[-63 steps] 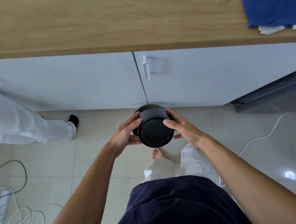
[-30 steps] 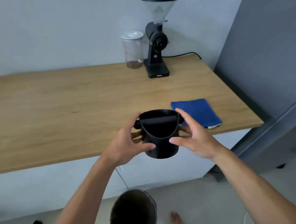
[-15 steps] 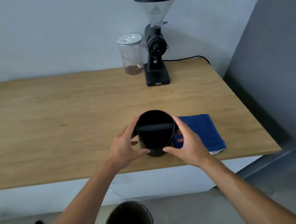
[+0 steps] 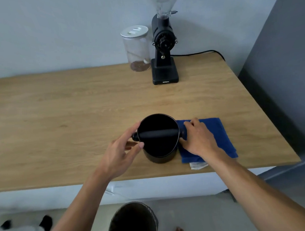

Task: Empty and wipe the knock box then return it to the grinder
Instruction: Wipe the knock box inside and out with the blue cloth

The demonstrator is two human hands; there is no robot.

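The black knock box point(image 4: 159, 158) stands upright on the wooden counter point(image 4: 62, 118), near its front edge, with its bar across the open top. My left hand point(image 4: 118, 154) curves around the box's left side, thumb and index finger against the wall and rim. My right hand point(image 4: 199, 139) lies on the blue cloth point(image 4: 223, 138) just right of the box, fingers bent on the fabric. The black grinder point(image 4: 165, 71) stands at the back of the counter against the wall.
A clear jar point(image 4: 137, 46) with a white lid sits left of the grinder. The grinder's cable point(image 4: 198, 53) runs right along the wall. A grey panel point(image 4: 276, 76) bounds the counter's right end. A dark bin point(image 4: 133, 219) stands on the floor below me.
I lifted the box from above the floor and set it down on the counter. My right hand has left the box and shifted right onto the blue cloth.
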